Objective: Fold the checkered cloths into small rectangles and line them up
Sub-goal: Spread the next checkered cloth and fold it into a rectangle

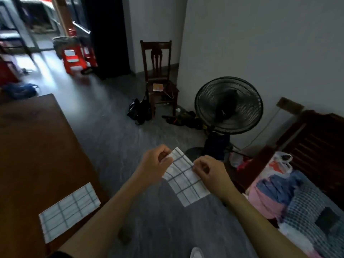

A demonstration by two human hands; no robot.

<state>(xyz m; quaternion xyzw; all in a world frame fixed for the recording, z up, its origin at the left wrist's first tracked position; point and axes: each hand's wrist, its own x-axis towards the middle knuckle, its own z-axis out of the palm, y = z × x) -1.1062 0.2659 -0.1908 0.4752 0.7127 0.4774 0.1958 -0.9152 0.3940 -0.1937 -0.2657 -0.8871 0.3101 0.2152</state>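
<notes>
both hands up in mid-air over the floor, working one checkered cloth (186,178). left hand (155,165) pinches the cloth's upper left edge between thumb and curled fingers; right hand (209,173) pinches the right edge about midway down, fingers curled in. the cloth hangs between them as a long narrow strip, already folded lengthwise by the look of it, lower end dangling free toward the camera.

to do this step well, i'd judge: match the corners before closing the fold, keep the grid lines parallel so edges stack flush, pull the strip lightly taut so the free end doesn't twist, then bring it to the table (37,146) and press the crease flat there rather than in the air.

counts: two checkered cloths in view. one in the hands, one folded cloth (68,209) lying flat as a rectangle on the table's near corner, well apart from the hands. two hands. one table. next cloth should land just beside the folded one, same orientation, to start the line.
</notes>
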